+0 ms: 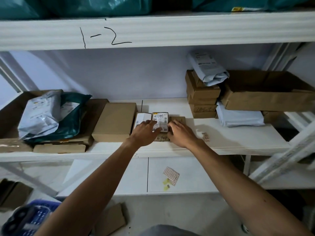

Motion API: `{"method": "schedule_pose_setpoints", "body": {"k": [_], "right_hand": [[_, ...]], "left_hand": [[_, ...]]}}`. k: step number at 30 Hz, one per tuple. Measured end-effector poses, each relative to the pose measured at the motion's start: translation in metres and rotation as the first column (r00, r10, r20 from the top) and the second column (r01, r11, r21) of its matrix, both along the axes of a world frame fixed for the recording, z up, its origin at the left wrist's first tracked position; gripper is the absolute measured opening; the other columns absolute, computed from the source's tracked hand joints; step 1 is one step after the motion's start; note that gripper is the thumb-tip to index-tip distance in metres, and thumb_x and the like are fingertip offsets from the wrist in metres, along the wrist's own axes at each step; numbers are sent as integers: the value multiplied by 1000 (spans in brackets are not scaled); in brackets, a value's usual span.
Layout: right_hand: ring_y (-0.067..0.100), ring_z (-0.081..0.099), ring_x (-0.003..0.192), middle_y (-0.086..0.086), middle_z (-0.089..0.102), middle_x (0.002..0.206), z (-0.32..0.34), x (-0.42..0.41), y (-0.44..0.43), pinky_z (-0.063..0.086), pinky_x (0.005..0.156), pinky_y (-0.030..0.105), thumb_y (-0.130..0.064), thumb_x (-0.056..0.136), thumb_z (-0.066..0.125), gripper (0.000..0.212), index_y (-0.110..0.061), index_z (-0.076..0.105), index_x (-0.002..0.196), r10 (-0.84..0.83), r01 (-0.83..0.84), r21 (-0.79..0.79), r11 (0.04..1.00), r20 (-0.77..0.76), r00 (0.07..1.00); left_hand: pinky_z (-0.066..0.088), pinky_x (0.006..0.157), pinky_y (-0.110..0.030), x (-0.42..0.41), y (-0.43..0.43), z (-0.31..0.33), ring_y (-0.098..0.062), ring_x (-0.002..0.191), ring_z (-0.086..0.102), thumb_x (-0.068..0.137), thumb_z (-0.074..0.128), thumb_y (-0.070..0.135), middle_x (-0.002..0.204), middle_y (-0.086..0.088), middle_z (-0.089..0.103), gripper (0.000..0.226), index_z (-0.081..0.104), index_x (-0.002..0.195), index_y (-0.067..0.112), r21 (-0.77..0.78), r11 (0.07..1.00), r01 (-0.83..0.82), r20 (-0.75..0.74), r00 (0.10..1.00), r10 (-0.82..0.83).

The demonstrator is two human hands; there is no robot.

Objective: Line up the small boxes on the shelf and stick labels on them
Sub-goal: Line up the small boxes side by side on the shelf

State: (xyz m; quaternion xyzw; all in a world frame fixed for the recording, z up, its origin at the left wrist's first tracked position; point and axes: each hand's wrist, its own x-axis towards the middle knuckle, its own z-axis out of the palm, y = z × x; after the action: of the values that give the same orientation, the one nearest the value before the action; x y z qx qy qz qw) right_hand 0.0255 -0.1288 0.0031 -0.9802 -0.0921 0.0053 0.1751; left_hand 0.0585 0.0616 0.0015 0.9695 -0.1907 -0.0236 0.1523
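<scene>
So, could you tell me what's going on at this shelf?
A person has three small boxes side by side on the middle shelf. The left hand lies flat on the middle box, over its printed label; the right hand sits at that box's right edge, partly covering the next box. A strip of small stickers lies nearby on the shelf, and a label sheet on the shelf below.

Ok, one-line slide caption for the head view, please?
Left hand and right hand rest on small boxes lined up on the shelf under the beam marked 1-2.
</scene>
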Motion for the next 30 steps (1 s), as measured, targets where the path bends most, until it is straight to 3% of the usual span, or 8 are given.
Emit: {"method": "schedule_pose_setpoints", "body": {"k": [18, 26, 30], "right_hand": [[31, 55, 124, 8, 57, 131, -7, -4, -2, 51, 95, 45, -26, 96, 55, 37, -11, 54, 130, 6, -6, 2, 1000, 22, 1000], [31, 53, 124, 9, 58, 128, -11, -6, -4, 49, 95, 42, -25, 96, 58, 37, -10, 55, 130, 8, -9, 8, 1000, 29, 1000], [32, 53, 123, 8, 56, 128, -13, -7, -5, 50, 93, 43, -25, 95, 58, 38, -10, 55, 130, -5, 4, 29, 1000, 32, 999]], "left_hand": [[46, 101, -46, -10, 0, -6, -37, 127, 53, 102, 40, 48, 141, -16, 56, 53, 45, 144, 16, -12, 999, 41, 18, 999, -41], [43, 106, -45, -12, -1, -7, -35, 133, 48, 102, 43, 46, 146, -14, 52, 54, 44, 145, 15, -32, 999, 36, 19, 999, -35], [36, 115, -49, -10, -2, -16, -33, 145, 35, 101, 42, 46, 157, -13, 39, 56, 42, 147, 15, -28, 999, 45, 79, 996, -43]]}}
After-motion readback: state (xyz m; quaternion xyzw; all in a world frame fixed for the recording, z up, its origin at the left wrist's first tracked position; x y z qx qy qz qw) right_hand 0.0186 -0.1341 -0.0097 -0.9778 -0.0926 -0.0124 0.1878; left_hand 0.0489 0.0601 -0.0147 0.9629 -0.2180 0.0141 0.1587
